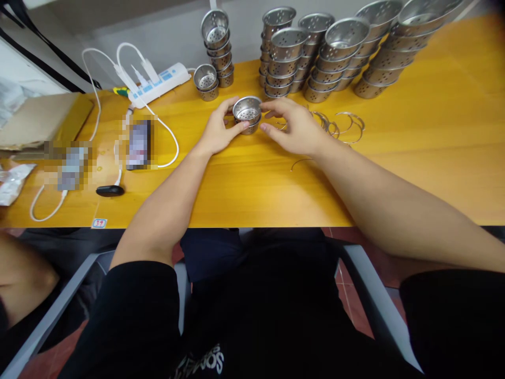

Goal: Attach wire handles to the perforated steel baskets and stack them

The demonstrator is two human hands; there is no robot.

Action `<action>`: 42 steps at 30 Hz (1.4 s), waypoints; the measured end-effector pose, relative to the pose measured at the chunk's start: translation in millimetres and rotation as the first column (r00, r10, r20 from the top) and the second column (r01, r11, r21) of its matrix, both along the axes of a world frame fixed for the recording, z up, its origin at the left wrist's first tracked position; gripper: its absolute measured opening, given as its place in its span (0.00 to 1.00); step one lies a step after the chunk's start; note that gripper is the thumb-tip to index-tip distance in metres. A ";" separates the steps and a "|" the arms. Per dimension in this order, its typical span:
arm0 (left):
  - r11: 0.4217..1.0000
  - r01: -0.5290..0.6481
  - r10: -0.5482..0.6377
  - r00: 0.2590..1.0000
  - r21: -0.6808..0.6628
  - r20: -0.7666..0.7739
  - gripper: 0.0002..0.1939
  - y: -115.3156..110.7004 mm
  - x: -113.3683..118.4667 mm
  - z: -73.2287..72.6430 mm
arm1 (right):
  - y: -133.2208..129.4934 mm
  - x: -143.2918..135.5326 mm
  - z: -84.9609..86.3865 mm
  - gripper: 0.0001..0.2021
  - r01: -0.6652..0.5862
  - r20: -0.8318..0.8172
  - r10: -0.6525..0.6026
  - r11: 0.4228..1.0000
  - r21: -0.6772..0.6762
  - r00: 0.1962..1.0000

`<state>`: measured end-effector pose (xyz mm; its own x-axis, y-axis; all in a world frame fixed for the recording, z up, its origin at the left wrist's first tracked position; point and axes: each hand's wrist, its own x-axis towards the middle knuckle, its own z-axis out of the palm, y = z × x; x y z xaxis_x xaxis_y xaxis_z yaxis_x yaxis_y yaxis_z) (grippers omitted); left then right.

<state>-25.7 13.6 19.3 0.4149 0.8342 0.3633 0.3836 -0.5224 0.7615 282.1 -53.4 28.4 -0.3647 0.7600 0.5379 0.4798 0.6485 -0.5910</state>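
Note:
Two small perforated metal cups (247, 109), one nested in the other, stand on the wooden table in front of me. My left hand (221, 126) grips them from the left, its thumb across the front and its fingers round the back. On the other side, my right hand (290, 123) is open, with thumb and fingers apart. Its fingertips are right at the cups' rim; whether they touch it I cannot tell. Thin curved metal wires (331, 126) lie partly hidden behind my right hand and forearm.
Tall stacks of perforated metal cups (288, 45) line the back right. Shorter stacks (205, 79) stand at the back, left of centre. A white power strip (161, 84) with cables, a phone (139, 145), a black device (110, 190) and a cardboard package (39, 121) are on the left.

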 end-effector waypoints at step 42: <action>0.976 -0.203 0.204 0.979 0.074 -0.008 0.56 111.4 -65.2 -19.7 | -3.5 -10.5 -6.8 0.24 -0.231 0.132 0.246 0.966 -0.116 0.960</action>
<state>-90.9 125.0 -0.4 0.2449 0.8735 0.4206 0.4991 -0.4856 0.7178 271.6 -56.9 21.6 -0.6100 0.6880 0.3931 0.4030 0.6965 -0.5937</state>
